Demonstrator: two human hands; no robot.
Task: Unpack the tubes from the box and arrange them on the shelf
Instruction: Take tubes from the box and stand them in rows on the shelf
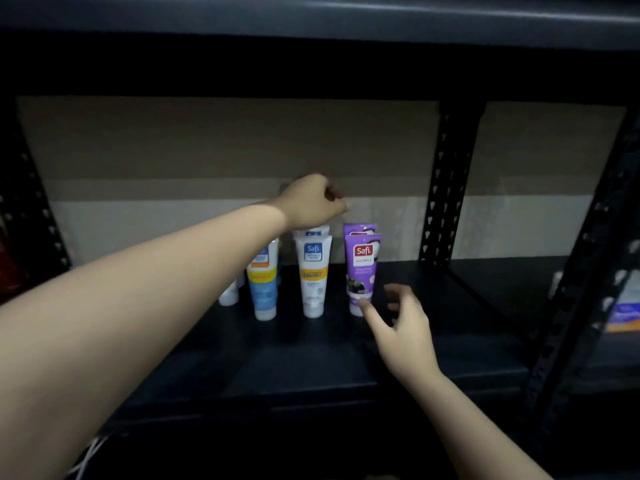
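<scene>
The tubes stand cap-down in short rows on the dark shelf (311,358). The left hand (310,202) is curled over the far white tube (311,233); I cannot tell if it grips. The right hand (403,327) is open, one finger touching the near purple tube (362,271).

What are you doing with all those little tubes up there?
A person is lining up squeezy plastic tubes, standing on their caps, on a dark metal shelf. The left hand reaches over the back row behind the white tube with the yellow band. The right hand touches a fingertip to the bottom of the front purple tube. No box is in sight.
</scene>
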